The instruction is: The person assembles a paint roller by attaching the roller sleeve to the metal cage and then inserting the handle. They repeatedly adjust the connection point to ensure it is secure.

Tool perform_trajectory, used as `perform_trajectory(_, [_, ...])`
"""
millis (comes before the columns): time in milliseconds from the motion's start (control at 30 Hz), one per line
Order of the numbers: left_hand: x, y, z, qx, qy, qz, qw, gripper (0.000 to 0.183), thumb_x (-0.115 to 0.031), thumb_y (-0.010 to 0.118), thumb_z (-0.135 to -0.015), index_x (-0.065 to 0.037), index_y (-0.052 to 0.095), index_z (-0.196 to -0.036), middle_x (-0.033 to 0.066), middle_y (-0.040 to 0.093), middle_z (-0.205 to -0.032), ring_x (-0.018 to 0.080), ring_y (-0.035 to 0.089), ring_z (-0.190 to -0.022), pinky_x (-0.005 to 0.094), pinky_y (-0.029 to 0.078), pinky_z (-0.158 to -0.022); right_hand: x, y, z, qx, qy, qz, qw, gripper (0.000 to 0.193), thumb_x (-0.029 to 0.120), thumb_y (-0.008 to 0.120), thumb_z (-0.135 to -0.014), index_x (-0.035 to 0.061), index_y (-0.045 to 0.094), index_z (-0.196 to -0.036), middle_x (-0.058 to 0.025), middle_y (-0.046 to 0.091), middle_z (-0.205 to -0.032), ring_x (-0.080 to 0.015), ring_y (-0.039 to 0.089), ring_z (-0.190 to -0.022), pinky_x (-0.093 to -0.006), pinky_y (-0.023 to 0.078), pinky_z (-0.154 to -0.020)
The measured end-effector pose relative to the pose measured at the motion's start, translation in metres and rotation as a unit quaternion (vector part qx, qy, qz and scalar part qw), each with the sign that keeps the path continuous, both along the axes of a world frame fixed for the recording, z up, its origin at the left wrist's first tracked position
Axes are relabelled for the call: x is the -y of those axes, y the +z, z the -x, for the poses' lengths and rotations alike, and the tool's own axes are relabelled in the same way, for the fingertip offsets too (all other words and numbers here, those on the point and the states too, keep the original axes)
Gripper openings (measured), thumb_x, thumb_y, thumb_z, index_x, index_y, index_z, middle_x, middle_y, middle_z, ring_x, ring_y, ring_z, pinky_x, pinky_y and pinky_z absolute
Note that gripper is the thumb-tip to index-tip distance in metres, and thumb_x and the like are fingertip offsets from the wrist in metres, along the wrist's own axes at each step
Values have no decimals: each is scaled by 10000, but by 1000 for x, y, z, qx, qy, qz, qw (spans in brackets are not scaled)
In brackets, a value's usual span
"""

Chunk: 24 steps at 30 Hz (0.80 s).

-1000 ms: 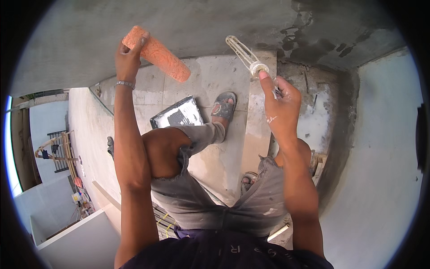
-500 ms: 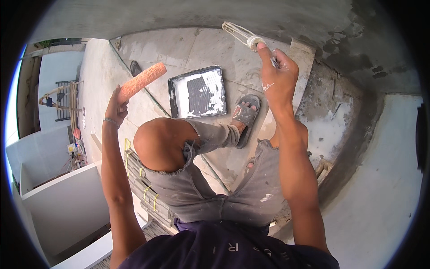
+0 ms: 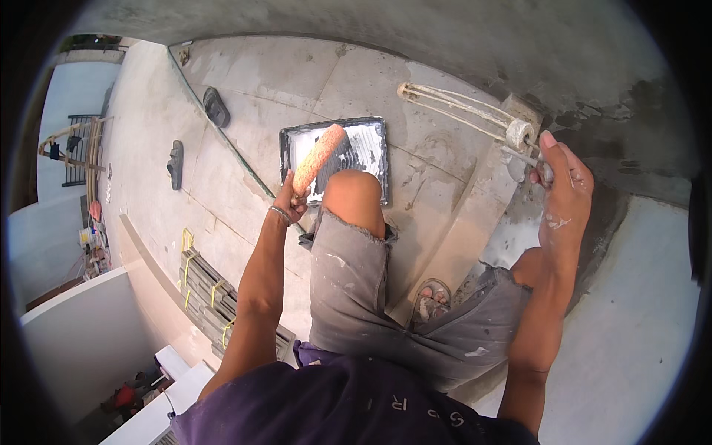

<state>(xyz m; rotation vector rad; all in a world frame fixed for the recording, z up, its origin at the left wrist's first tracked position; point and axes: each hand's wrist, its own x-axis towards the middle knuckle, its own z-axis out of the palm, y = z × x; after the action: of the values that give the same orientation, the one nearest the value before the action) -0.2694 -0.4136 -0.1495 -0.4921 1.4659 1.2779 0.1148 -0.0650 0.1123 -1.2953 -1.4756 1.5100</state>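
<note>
My left hand (image 3: pixel 291 200) grips the lower end of an orange, fuzzy paint roller sleeve (image 3: pixel 319 157), which tilts up to the right. Behind the sleeve lies a black paint tray (image 3: pixel 386 159) holding white paint, partly covered by my knee. On the right, my right hand (image 3: pixel 565 167) is closed on a bare paint roller frame (image 3: pixel 475 113). Its wire cage, crusted with pale paint, points left and slightly up, away from the fingers. Sleeve and frame are well apart. White paint marks the back of my right hand.
A grey wall (image 3: pixel 297 21) runs along the far side, with a step (image 3: pixel 475 200) at right. Loose sandals (image 3: pixel 176 165) and a green hose (image 3: pixel 222 137) lie on the tiled floor. Strapped grey strips (image 3: pixel 204 289) are stacked at left, near a low white wall (image 3: pixel 89 326).
The roller sleeve has moved right, in front of the tray, with my left hand. My right hand has shifted right and down with the roller frame. My view and legs have shifted.
</note>
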Motion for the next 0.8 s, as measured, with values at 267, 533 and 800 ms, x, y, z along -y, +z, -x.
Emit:
perform_trajectory(267, [-1, -84, 8, -74, -183, 228, 953, 894, -925, 592, -797, -47, 662, -946, 24, 599, -671, 100, 410, -425, 299, 305, -392, -29, 34, 34, 63, 107, 27, 992, 399, 349, 744, -969, 106, 577, -700, 57, 467, -729, -90, 468, -721, -265, 368, -711])
perform_trajectory(533, [-38, -65, 64, -284, -445, 226, 819, 515, -494, 734, -977, 20, 767, -992, 48, 647, -589, 143, 595, -465, 317, 389, -400, -52, 69, 7, 93, 202, 66, 973, 310, 316, 668, -1012, 90, 600, -811, -22, 550, -792, -153, 533, -790, -369, 465, -770])
perform_trajectory(800, [-276, 103, -11, -142, -235, -343, 898, 591, -446, 666, -1040, -81, 566, -1494, 88, 710, -1045, 41, 411, -513, 199, 337, -472, -40, 24, -7, -139, 56, 144, 978, 334, 383, 658, -1036, 124, 571, -844, 3, 440, -692, -165, 464, -731, -395, 419, -708])
